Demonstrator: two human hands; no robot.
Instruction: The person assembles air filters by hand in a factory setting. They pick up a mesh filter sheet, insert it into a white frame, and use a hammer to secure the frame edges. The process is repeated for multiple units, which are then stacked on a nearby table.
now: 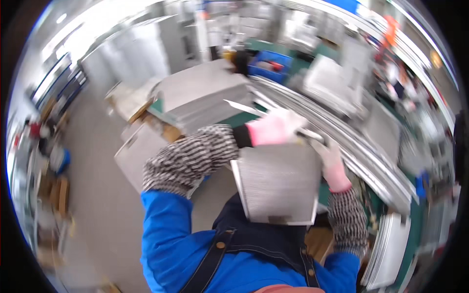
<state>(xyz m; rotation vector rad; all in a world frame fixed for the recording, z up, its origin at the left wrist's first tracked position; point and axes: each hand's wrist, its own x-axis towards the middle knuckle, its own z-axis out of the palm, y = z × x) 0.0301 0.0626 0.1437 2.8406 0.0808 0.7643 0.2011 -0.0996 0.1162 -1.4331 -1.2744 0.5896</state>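
Note:
A grey mesh-faced panel (279, 183) with thin white edging lies in front of my body, its near edge against my dark apron. My left hand (277, 128), in a pink and white glove, is closed at the panel's far edge. A narrow white strip (243, 107) sticks out to the left of it and seems to run through its grip. My right hand (333, 163), gloved alike, is at the panel's far right corner, its fingers bent around the strip's right end. Motion blur softens both hands' fingertips.
A tall stack of grey sheets (205, 93) stands ahead on the left, beside a blue bin (270, 66). Long metal profiles (337, 136) run diagonally along the green bench. More white-edged panels (388, 249) stand at the lower right. Another panel (139, 156) leans at the left.

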